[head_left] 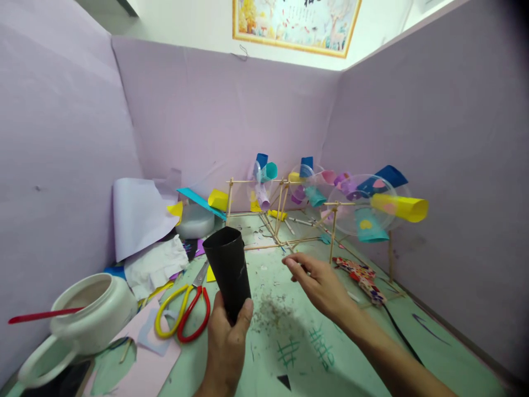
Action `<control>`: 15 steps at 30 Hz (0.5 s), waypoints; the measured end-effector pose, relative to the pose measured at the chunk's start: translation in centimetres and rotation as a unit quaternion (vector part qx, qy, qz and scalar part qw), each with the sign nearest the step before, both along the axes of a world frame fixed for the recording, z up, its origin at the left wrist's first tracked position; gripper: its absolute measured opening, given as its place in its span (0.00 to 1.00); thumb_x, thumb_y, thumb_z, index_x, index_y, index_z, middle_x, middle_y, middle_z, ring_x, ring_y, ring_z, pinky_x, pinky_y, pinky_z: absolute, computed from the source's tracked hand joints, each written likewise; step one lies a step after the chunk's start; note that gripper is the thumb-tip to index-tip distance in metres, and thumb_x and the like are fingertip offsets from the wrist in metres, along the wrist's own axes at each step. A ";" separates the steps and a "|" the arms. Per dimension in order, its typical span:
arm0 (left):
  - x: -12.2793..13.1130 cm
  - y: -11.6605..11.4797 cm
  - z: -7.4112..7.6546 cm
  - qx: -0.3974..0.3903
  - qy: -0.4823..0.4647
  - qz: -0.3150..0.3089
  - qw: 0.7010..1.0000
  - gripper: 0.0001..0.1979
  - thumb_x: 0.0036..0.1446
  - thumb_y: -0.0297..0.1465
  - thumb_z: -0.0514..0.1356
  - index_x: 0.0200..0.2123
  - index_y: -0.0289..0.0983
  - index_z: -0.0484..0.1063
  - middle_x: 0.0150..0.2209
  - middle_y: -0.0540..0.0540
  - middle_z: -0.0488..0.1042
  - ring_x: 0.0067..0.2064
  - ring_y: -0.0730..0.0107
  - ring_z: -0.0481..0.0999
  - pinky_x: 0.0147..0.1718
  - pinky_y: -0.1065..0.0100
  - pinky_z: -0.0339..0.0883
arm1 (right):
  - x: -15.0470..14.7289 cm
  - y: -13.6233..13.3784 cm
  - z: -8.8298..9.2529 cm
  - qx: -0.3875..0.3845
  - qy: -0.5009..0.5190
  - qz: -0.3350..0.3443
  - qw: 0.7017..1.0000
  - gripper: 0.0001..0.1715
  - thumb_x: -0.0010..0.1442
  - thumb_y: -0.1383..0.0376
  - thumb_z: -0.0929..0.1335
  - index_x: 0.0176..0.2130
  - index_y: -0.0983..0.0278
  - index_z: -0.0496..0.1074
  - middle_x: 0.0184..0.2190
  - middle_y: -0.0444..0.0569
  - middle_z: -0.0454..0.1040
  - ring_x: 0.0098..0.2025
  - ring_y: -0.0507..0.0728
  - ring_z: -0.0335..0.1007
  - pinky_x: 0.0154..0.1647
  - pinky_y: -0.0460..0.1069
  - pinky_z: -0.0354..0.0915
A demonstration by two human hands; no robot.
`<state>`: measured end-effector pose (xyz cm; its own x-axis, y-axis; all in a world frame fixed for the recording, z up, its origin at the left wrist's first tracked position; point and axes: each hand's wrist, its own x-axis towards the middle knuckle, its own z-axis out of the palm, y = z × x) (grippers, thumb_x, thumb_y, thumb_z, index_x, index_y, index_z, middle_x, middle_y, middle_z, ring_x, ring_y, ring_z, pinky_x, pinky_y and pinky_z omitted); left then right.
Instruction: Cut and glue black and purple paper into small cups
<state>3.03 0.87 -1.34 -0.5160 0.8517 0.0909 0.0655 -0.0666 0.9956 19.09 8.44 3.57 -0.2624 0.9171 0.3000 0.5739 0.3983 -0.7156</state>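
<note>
My left hand [226, 342] is wrapped round the lower end of a black paper tube [228, 270], which stands nearly upright with its open mouth at the top. To the right and a little farther out is my right hand [309, 275], thumb and fingertips drawn together. Whatever may be between those fingertips is too small to make out. Beyond it stand frames of thin wooden sticks [334, 237] carrying clear plastic discs with coloured paper tubes, such as a yellow tube [400, 207]. Scissors [190, 311] with one yellow and one red handle lie just left of my left hand.
At the left stands a white pot [97, 311] with a red stick in it. Behind it are lilac paper [142, 215], crumpled white tissue [159, 264] and a round clear container [196, 220]. A patterned glue gun [361, 278] with a black cord lies right. Lilac panels enclose the green tabletop [306, 380].
</note>
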 end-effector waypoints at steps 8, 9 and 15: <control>-0.4 0.3 -0.9 -0.061 0.164 -0.043 0.984 0.21 0.45 0.41 0.58 0.41 0.36 0.67 0.33 0.42 0.76 0.35 0.53 0.75 0.35 0.57 0.66 | -1.7 -0.8 0.7 0.145 0.141 0.066 0.977 0.23 0.58 0.61 0.64 0.54 0.59 0.61 0.54 0.51 0.65 0.53 0.58 0.62 0.54 0.57 0.58; -0.2 0.4 -1.0 -0.062 0.170 -0.039 0.983 0.20 0.45 0.41 0.57 0.41 0.36 0.68 0.32 0.42 0.76 0.35 0.53 0.75 0.35 0.57 0.67 | -1.7 -0.8 0.6 0.163 0.132 0.080 0.974 0.22 0.58 0.62 0.64 0.53 0.58 0.63 0.53 0.51 0.66 0.54 0.58 0.61 0.56 0.58 0.57; -0.4 0.6 -1.2 -0.058 0.192 -0.039 0.979 0.19 0.43 0.41 0.59 0.39 0.38 0.69 0.32 0.44 0.77 0.35 0.53 0.75 0.35 0.58 0.67 | -1.3 -0.3 -1.6 0.146 0.165 0.080 0.972 0.11 0.57 0.65 0.65 0.41 0.59 0.71 0.44 0.50 0.73 0.49 0.59 0.66 0.52 0.56 0.60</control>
<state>2.62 1.51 -2.51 -0.3961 0.9030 0.1665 0.4362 0.0255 0.8995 17.81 8.18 1.94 -0.2391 0.7354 0.6340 0.2466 0.6775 -0.6929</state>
